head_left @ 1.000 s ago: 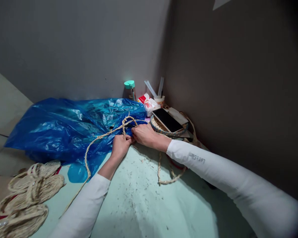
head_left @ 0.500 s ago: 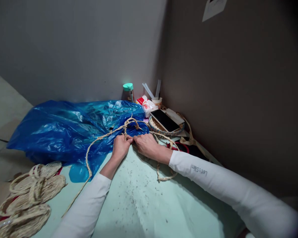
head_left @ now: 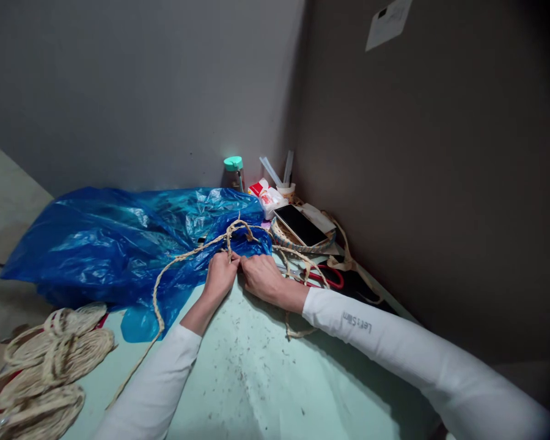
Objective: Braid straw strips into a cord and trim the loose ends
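My left hand (head_left: 220, 278) and my right hand (head_left: 263, 275) meet over the pale green table top (head_left: 256, 379), fingers pinched on a braided straw cord (head_left: 158, 292). The cord loops up above my fingers. One length trails left and down past my left sleeve; another runs right, behind my right hand, and hangs in a loop below my wrist. The exact spot gripped is hidden by my fingers. Just beyond lies a crumpled blue plastic bag (head_left: 110, 238). Red-handled scissors (head_left: 332, 276) rest to the right, partly under the cord.
Woven straw sandals (head_left: 59, 354) lie at the left edge. At the back stand a green-lidded bottle (head_left: 233, 173), a tissue pack (head_left: 269, 198) and a cup (head_left: 286, 192) with clear sticks. A phone (head_left: 301, 225) lies on a small basket (head_left: 297, 245). Walls close off the back and right.
My hands stay together on the cord, with a slight shift of the right hand. The whole view has moved a little, and more of the scissors shows beside my right wrist.
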The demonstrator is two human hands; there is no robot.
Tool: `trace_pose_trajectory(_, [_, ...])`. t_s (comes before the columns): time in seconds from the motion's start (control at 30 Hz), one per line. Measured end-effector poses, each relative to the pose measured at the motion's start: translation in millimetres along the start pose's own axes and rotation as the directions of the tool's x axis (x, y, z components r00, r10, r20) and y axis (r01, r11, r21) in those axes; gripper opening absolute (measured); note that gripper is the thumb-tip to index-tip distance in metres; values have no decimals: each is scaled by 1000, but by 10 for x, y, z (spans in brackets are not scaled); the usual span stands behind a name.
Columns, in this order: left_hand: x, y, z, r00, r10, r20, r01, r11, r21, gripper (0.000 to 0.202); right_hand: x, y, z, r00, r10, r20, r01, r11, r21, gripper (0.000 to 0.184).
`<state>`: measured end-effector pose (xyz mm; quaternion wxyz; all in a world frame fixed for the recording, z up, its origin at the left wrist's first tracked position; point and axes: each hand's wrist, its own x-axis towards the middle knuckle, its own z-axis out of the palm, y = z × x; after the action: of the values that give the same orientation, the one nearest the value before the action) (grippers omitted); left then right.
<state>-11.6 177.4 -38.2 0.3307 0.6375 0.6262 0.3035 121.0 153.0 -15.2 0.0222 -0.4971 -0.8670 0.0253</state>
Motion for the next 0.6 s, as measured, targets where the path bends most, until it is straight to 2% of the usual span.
trace_pose_trajectory(0.2, [29, -52, -78, 983, -129, 133, 145, 982, -123, 36, 112, -13, -92, 990, -140, 36, 141, 990, -22, 26])
trace_pose_trajectory(0.37, [20, -71, -127, 960, -208, 188, 240, 956, -170, 36, 321, 23, -224, 958, -282, 48, 283, 959, -30, 25])
trace_pose_trajectory(0.47, [31, -78, -146, 951, -226, 209, 265, 947, -182, 36, 413, 80, -292, 956, -290, 31, 291, 956, -38, 24])
trace_pose_trajectory(0.6, [40, -80, -172, 944, -215, 251, 263, 948, -180, 36, 473, 213, -342, 975, -224, 14, 224, 974, -40, 20])
